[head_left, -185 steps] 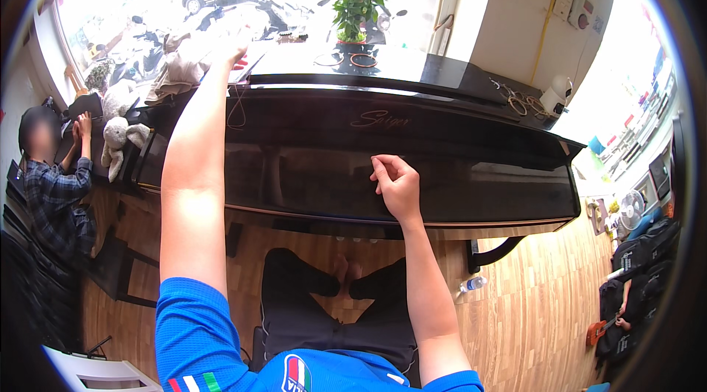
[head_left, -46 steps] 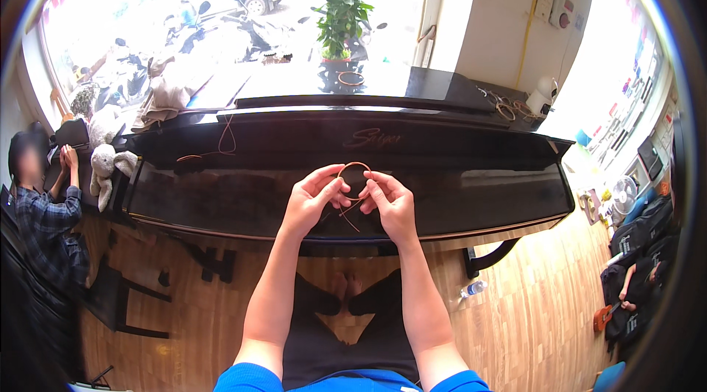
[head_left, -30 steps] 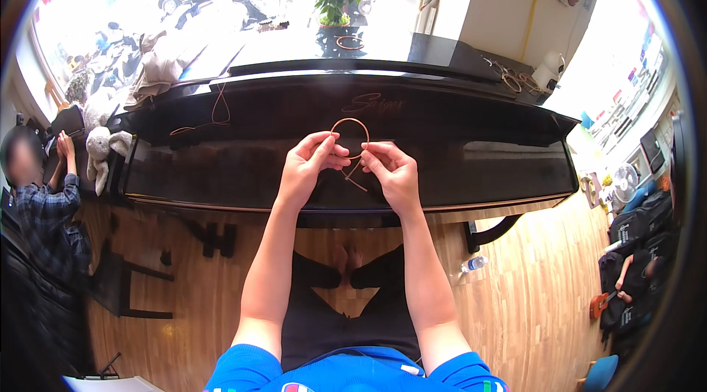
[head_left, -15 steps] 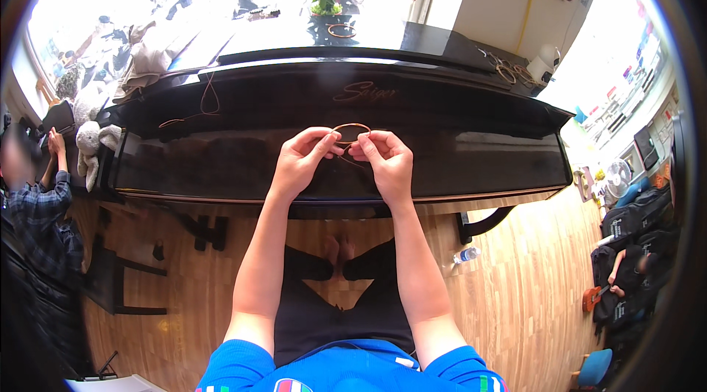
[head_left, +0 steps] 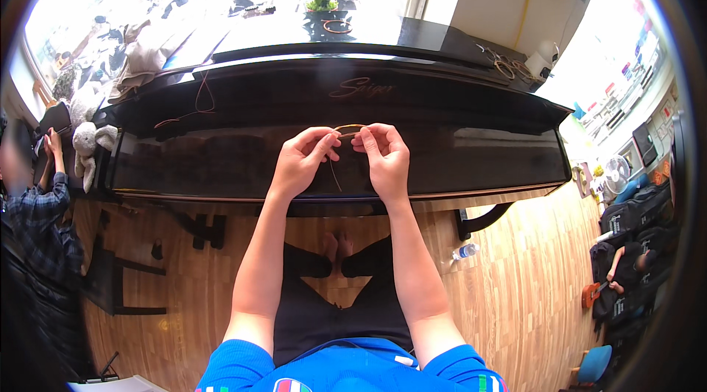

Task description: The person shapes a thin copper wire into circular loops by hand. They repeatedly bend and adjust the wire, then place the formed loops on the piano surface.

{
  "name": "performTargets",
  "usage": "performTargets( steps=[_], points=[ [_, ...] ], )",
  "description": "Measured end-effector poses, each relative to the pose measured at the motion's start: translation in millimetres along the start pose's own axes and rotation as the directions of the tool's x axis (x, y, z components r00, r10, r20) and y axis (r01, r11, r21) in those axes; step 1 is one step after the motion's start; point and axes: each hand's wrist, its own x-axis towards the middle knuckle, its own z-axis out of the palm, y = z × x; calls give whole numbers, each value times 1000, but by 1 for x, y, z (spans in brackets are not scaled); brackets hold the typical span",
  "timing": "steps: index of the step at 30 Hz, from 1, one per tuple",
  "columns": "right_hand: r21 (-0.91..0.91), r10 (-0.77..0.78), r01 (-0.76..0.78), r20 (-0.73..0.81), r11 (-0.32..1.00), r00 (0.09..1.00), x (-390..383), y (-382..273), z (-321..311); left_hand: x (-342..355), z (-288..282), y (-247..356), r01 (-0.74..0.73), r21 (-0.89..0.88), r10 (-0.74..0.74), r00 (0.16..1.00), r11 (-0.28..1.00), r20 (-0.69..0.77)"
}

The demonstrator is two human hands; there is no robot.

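Copper-coloured wire loop [head_left: 347, 127] pinched at its left end by left hand [head_left: 300, 160] fingertips and at its right end by right hand [head_left: 383, 158] fingertips, held just above closed black piano lid [head_left: 221, 163], loose tail hanging between hands.

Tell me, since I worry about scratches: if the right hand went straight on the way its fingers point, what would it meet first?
Probably the left hand; the right hand points its fingertips toward it across the coiled wire. Depth unclear.

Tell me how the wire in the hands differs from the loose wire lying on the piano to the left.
The held wire is bent into a small loop; the loose wire trails in an open line. The held wire is pinched by the left hand and right hand; the loose wire lies untouched. Both are thin and coppery.
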Motion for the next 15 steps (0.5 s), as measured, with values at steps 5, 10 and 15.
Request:
performTargets(
  steps=[5, 10, 15],
  points=[
    [-30, 28, -28, -15, 999, 999, -1, -2, 2, 1, -1, -6, 9, -28, -8, 1000, 1000, 26],
    [92, 77, -80, 30, 993, 997, 1, -8, -1, 2, -2, -5, 0, -10, 0, 999, 1000, 49],
    [176, 29, -43, 81, 983, 996, 1, -16, -2, 1, 1, 0, -12, 27, 11, 999, 1000, 43]
  ],
)
